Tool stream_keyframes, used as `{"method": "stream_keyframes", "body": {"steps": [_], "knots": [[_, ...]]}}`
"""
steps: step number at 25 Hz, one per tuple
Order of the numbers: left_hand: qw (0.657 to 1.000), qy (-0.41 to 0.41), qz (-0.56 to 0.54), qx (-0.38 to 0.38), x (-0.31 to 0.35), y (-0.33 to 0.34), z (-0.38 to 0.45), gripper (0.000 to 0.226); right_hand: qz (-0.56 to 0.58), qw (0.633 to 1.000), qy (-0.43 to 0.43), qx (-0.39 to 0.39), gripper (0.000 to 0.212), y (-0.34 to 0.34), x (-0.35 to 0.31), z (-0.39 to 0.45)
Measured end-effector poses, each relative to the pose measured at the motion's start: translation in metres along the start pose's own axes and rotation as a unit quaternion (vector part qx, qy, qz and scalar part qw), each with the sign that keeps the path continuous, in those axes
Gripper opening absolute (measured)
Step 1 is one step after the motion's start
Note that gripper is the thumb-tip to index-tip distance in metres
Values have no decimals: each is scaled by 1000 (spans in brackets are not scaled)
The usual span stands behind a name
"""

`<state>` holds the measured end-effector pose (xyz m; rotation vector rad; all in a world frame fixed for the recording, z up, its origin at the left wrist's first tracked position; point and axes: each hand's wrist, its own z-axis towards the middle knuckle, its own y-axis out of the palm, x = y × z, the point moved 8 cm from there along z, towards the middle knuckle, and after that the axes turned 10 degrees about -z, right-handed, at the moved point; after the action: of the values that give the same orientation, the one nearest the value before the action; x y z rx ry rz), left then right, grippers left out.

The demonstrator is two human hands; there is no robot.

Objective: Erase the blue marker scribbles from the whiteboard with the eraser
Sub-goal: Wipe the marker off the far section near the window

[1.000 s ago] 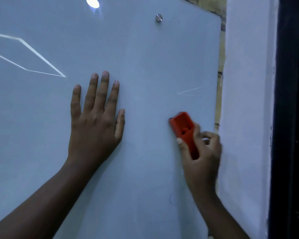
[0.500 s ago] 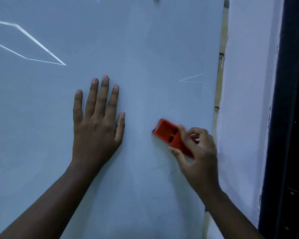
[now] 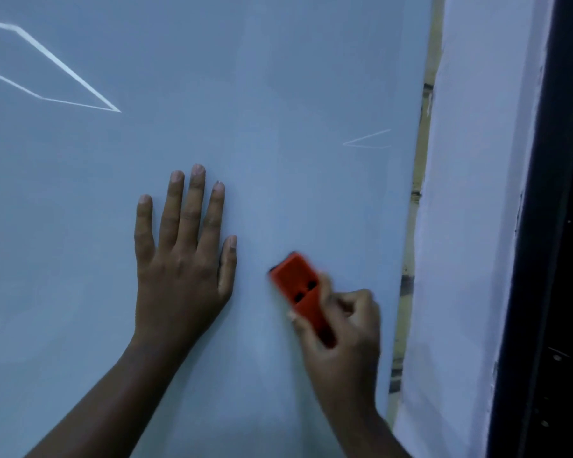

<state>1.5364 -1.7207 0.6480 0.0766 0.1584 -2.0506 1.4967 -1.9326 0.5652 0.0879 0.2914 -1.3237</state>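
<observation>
The whiteboard fills most of the head view, pale and glossy. My left hand lies flat on it, fingers spread and pointing up. To its right, my right hand grips an orange eraser by its lower end. The eraser is pressed on the board, tilted up and to the left, and blurred by motion. No blue scribbles are clearly visible around the eraser; only bright reflected lines show at upper left, with fainter reflected lines at right.
The board's right edge runs close to my right hand. Beyond it stands a white wall and a dark frame at far right.
My right hand has carried the eraser down and to the left across the board, swinging its tip leftward. My left hand has stayed flat in place. The view has tilted downward.
</observation>
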Motion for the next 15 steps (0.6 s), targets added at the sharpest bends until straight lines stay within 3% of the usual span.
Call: {"method": "stream_keyframes", "body": {"steps": [3, 6, 10, 15], "knots": [[1000, 4, 4, -1, 0, 0, -3, 65, -50, 990, -130, -22, 70, 4, -29, -2], [1000, 2, 4, 2, 1, -1, -4, 64, -59, 988, -144, -2, 71, -2, -20, 33], [1000, 4, -3, 8, 1, -2, -15, 63, -43, 997, 34, 47, 65, -18, 45, 59], [1000, -5, -6, -4, 4, 1, -36, 64, 31, 983, 180, 25, 68, -26, 88, -2]]}}
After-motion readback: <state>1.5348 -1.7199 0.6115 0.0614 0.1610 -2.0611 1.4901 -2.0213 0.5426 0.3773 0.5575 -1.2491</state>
